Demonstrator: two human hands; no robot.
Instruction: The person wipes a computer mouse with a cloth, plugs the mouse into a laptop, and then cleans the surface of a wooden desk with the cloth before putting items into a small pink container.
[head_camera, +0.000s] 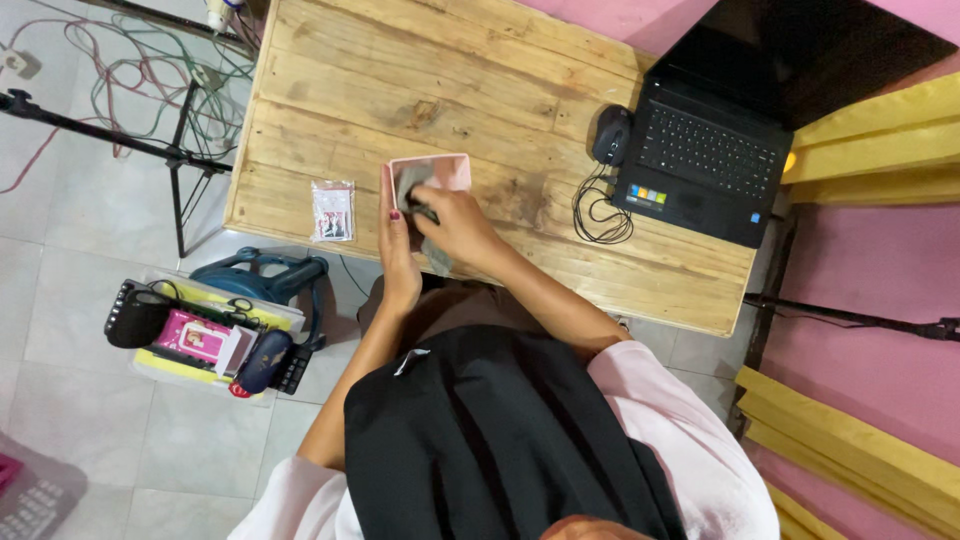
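Note:
A pink-framed tablet-like device (440, 170) lies flat on the wooden table (420, 80), its screen facing up. My left hand (396, 250) rests flat against the device's left edge, steadying it. My right hand (458, 225) presses a grey cloth (433, 252) onto the lower part of the screen, fingers closed around the cloth. A small clear plastic packet (333, 211) lies on the table just left of my left hand.
A black laptop (715, 160) stands open at the table's right, with a black mouse (612, 135) and coiled cable (600, 215) beside it. A box of gadgets (205, 335) and a blue tool sit on the floor left. Tripod legs (150, 150) and cables lie nearby.

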